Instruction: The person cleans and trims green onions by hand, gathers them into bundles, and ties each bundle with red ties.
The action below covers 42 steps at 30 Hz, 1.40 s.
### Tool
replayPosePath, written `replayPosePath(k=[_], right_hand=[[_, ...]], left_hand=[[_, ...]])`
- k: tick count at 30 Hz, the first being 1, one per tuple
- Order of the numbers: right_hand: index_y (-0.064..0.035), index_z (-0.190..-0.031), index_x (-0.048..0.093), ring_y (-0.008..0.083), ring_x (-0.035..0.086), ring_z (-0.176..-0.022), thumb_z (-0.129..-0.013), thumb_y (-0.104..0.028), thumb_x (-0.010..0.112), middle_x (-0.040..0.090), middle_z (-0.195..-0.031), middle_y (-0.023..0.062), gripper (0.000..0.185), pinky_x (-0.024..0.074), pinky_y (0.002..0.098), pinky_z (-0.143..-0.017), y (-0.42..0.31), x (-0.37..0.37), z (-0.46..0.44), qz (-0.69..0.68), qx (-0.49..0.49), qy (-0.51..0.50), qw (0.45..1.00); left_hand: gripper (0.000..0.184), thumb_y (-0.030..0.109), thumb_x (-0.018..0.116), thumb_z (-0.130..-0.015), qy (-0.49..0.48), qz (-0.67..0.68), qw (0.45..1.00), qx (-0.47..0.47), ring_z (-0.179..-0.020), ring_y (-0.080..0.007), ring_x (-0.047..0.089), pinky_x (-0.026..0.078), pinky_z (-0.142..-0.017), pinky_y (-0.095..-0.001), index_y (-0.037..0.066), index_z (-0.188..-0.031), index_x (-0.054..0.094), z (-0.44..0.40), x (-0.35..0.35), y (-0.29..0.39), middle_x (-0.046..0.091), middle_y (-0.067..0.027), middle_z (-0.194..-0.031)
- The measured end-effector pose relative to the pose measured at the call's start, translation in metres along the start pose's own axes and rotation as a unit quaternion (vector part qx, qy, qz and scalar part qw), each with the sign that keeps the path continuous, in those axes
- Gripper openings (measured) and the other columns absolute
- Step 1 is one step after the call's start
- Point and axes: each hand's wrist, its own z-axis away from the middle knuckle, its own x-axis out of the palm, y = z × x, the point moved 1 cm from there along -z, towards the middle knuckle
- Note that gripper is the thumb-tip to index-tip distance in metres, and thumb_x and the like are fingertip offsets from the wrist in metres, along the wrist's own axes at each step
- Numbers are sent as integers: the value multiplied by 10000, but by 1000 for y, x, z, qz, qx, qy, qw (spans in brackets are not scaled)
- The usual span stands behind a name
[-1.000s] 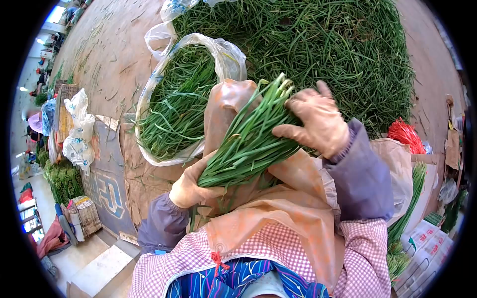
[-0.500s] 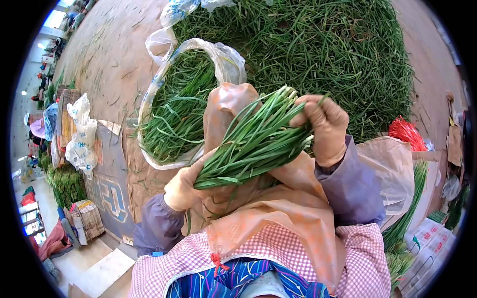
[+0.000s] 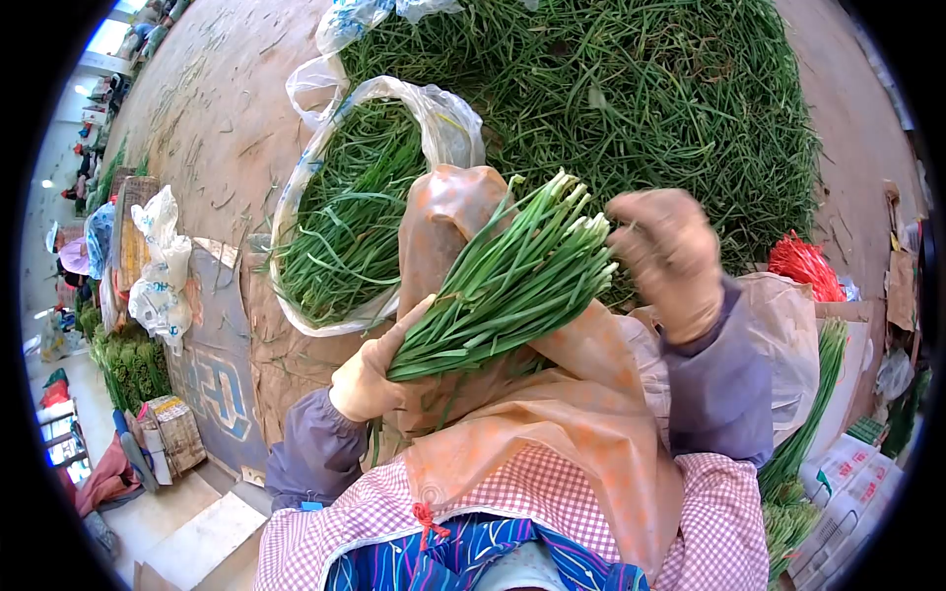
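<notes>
My left hand, in a pale glove, is closed around the leafy end of a bunch of garlic chives. The bunch slants across my lap, over an orange-spotted translucent apron, its white cut ends pointing up and right. Just right of those ends is my right hand, also gloved, apart from the bunch. Motion smears its fingers, so whether they grip anything does not show. Beyond my left hand, more chives lie in an open clear plastic bag.
A broad heap of loose chives covers the floor ahead. Red plastic ties lie on the right, near more chives and a white carton. On the left are a plastic bag, cardboard and a bundled stack of chives.
My right hand has come off the cut ends of the bunch and moved right. The white ends now show fully. My left hand keeps its hold, nearly in place.
</notes>
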Motion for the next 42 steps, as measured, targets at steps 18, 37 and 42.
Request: replayPosePath(k=[18, 37, 42], right_hand=[[-41, -975, 624, 62, 498, -559, -970, -178, 596, 573, -707, -6, 140, 389, 209, -505, -48, 46, 0, -524, 246, 13, 815], [-31, -1114, 628, 64, 585, -646, -936, -211, 647, 661, -845, 26, 253, 462, 205, -542, 68, 81, 6, -665, 404, -106, 619], [-126, -868, 600, 42, 476, -474, -900, -255, 690, 534, -608, -71, 161, 413, 205, -401, 95, 32, -5, -696, 374, 117, 602]], left_hand=[[920, 99, 763, -782, 7, -115, 993, 22, -1058, -231, 667, 504, -891, -306, 151, -1534, 236, 7, -5, -1, 682, -151, -1156], [910, 33, 753, -780, -23, -55, 998, -5, -1141, -137, 586, 449, -978, -275, 85, -1528, 238, 3, -7, -8, 635, -117, -1262], [925, 32, 767, -771, -18, 30, 999, -10, -1165, -145, 570, 440, -994, -288, 72, -1527, 234, 3, -6, -18, 616, -120, -1290]])
